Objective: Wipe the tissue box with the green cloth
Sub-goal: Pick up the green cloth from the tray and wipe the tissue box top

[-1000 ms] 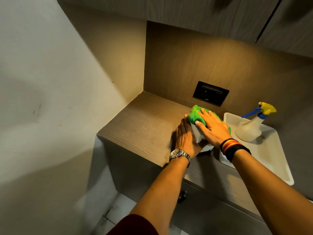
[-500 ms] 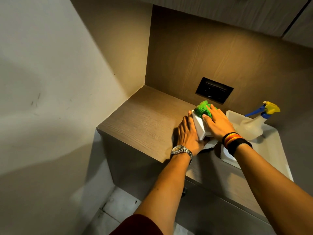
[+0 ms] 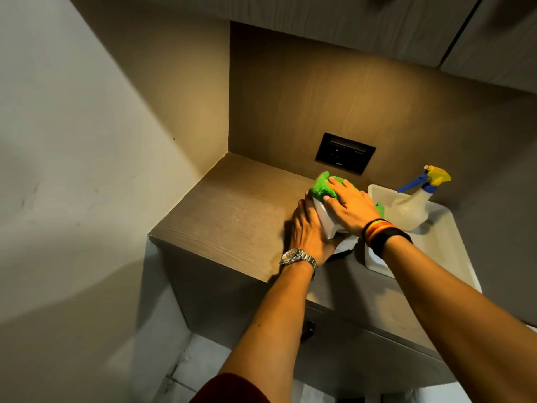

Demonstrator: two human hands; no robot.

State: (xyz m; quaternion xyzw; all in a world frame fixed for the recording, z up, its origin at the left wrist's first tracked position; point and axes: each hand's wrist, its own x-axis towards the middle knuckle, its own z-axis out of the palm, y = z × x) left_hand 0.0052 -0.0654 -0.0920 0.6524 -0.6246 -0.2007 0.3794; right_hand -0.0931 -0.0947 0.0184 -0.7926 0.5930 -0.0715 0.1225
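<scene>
A white tissue box stands on the wooden counter, mostly covered by both hands. My left hand, with a metal watch on the wrist, lies against the box's left side and holds it. My right hand, with striped bands on the wrist, presses the green cloth flat onto the top of the box. The cloth sticks out past my fingers at the far end, and a small green corner shows to the right of the hand. A white tissue hangs out at the box's near end.
A white tray sits just right of the box and holds a clear spray bottle with a blue and yellow trigger. A black socket plate is on the back wall. Cabinets hang overhead. The counter's front edge is near my wrists.
My right hand with the cloth has slid over the top of the box, spreading flatter across it. My left hand has stayed on the box's left side.
</scene>
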